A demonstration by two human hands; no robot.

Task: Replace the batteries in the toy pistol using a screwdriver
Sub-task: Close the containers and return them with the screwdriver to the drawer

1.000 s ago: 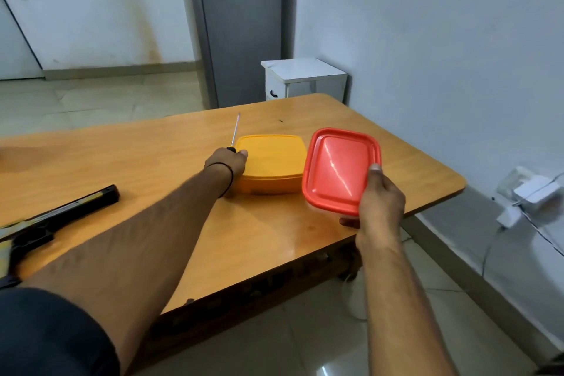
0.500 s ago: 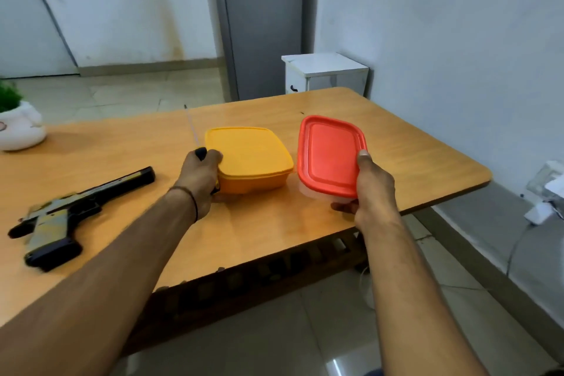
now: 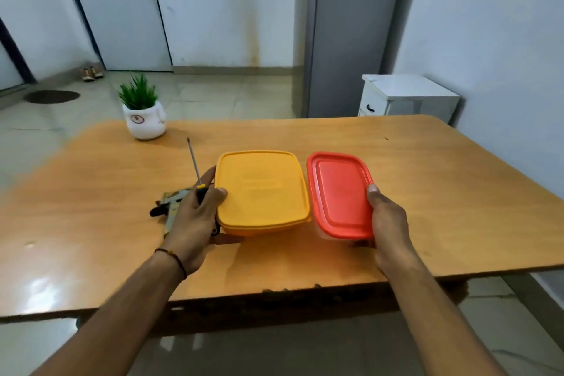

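- The red-lidded box (image 3: 338, 192) was clasped by the right hand (image 3: 387, 220).
- The screwdriver (image 3: 195, 168) was pinched in the left hand (image 3: 195, 217), against the yellow box (image 3: 261, 189).
- The toy pistol (image 3: 171, 201) was half hidden on the table (image 3: 427, 177) just behind that hand; it was judged light, rigid, best taken by the grip.

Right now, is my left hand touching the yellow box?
Touching. Head view: the left hand, gripping the screwdriver, rests its thumb on the yellow box lid.

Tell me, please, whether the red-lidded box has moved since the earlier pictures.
Yes. Held by the right hand, the red-lidded box has moved left, farther from the right edge of the table, and its lid is less tilted.
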